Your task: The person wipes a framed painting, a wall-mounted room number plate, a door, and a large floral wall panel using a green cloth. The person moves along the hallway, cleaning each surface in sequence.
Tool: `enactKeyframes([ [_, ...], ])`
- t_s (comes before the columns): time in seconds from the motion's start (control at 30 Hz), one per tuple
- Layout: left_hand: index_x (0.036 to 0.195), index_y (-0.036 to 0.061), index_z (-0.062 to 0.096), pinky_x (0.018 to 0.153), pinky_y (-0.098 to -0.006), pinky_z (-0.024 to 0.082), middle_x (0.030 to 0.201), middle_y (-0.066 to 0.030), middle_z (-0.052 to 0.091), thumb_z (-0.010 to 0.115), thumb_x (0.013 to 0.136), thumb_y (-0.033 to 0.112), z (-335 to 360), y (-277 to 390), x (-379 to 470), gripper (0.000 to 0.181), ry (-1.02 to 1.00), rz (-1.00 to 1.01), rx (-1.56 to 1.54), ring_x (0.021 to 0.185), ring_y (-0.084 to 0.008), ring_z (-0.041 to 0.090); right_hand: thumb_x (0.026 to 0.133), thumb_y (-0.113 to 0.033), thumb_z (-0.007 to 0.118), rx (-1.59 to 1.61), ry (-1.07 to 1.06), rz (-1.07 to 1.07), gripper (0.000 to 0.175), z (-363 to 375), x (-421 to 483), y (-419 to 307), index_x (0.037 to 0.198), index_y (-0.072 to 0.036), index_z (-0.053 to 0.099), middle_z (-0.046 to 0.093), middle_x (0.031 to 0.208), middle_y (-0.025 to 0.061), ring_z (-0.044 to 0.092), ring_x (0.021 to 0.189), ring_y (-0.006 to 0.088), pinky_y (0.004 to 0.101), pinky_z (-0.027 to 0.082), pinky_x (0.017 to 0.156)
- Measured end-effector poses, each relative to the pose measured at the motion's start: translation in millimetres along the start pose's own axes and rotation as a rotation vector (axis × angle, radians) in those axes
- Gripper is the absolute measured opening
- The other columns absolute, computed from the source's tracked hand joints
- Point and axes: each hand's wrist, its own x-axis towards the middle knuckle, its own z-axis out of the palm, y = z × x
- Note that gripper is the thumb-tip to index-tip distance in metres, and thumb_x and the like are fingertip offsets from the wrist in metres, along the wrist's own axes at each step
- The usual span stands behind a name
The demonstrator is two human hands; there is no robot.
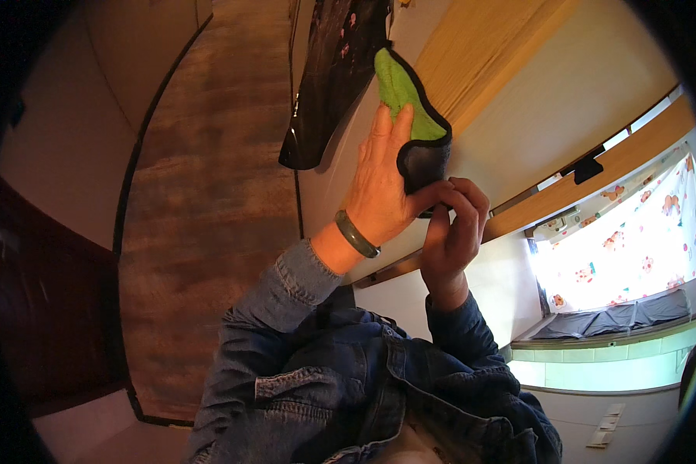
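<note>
A two-sided cleaning cloth, bright green on one face and dark grey on the other with black edging, is folded over at the upper middle. My left hand, with a dark bangle at the wrist, lies against its green face with fingers stretched out; the thumb crosses the grey fold. Just to the right, my right hand has its fingers bent at the lower end of the cloth, close against my left thumb. The exact pinch of the fingertips is partly hidden.
A brown wood-look floor with black edging runs along the left. Above my left hand is a glossy dark sheet with pink marks. Pale wall and a wooden panel stand behind the cloth; a patterned curtain covers a bright window at right.
</note>
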Motion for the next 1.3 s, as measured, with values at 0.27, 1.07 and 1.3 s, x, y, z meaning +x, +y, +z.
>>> enactKeyframes([
  [0.27, 0.153, 0.0017, 0.026, 0.112, -0.0517, 0.029, 0.15, -0.0315, 0.029, 0.081, 0.078, 0.033, 16, -57, -147, 0.098, -0.085, -0.429, 0.112, 0.136, -0.0489, 0.031, 0.084, 0.008, 0.06, 0.134, -0.421, 0.177, 0.02, -3, -51, 11, 0.1, -0.002, 0.066, 0.067, 0.098, 0.0169, 0.065, 0.093, 0.0333, 0.0386, 0.053, 0.08],
  [1.07, 0.149, -0.0003, 0.035, 0.111, -0.0512, 0.029, 0.149, -0.0291, 0.034, 0.055, 0.094, 0.032, 1, -40, -58, 0.066, 0.0, -0.107, 0.039, 0.13, -0.0476, 0.037, 0.089, 0.012, 0.055, 0.209, -0.362, 0.289, 0.018, -25, -48, 17, 0.099, 0.001, 0.064, 0.067, 0.098, 0.0149, 0.065, 0.088, 0.0255, 0.0311, 0.05, 0.078],
  [1.3, 0.149, -0.0018, 0.034, 0.114, -0.0488, 0.027, 0.15, -0.0309, 0.033, 0.049, 0.09, 0.023, 8, -41, -67, 0.066, 0.053, -0.155, -0.12, 0.135, -0.0469, 0.035, 0.087, 0.013, 0.056, 0.198, -0.364, 0.231, 0.019, -25, -54, 15, 0.099, 0.0, 0.065, 0.067, 0.096, 0.016, 0.066, 0.086, 0.0277, 0.0326, 0.052, 0.075],
])
